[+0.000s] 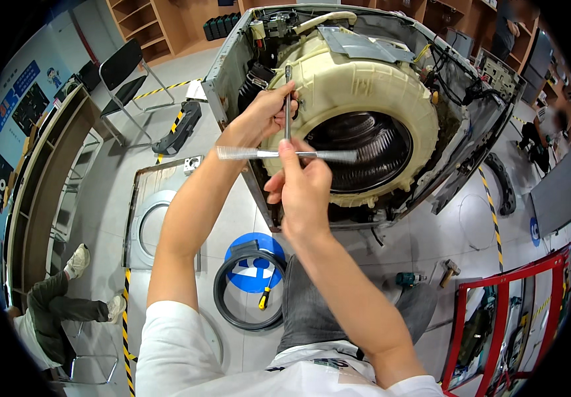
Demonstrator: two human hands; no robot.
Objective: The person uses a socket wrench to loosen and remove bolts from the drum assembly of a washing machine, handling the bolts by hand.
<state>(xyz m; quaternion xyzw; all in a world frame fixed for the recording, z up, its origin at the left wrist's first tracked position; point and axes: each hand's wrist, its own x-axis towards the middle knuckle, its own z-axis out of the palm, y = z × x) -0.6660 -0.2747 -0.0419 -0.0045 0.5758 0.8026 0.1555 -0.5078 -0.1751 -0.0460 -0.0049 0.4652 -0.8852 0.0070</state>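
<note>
A front-loading washing machine (218,79) stands opened before me, its cream plastic tub (325,83) and dark ribbed drum exposed. My left hand (271,109) is closed round the steel shaft of a T-handle socket wrench (288,119), beside the tub's left side. The wrench's far end points at the upper left of the tub; what it meets there is too small to tell. Nearer me, my right hand (305,185) grips the middle of the wrench's crossbar, thumb on top. Both ends of the crossbar are smeared by motion.
A grey rubber door gasket (219,298) lies on the floor with a yellow-handled screwdriver (264,299). Left is a removed front panel (138,212). A cordless drill (409,278), a hammer (449,271) and a red-framed tool case (503,291) lie right. A person sits at far left.
</note>
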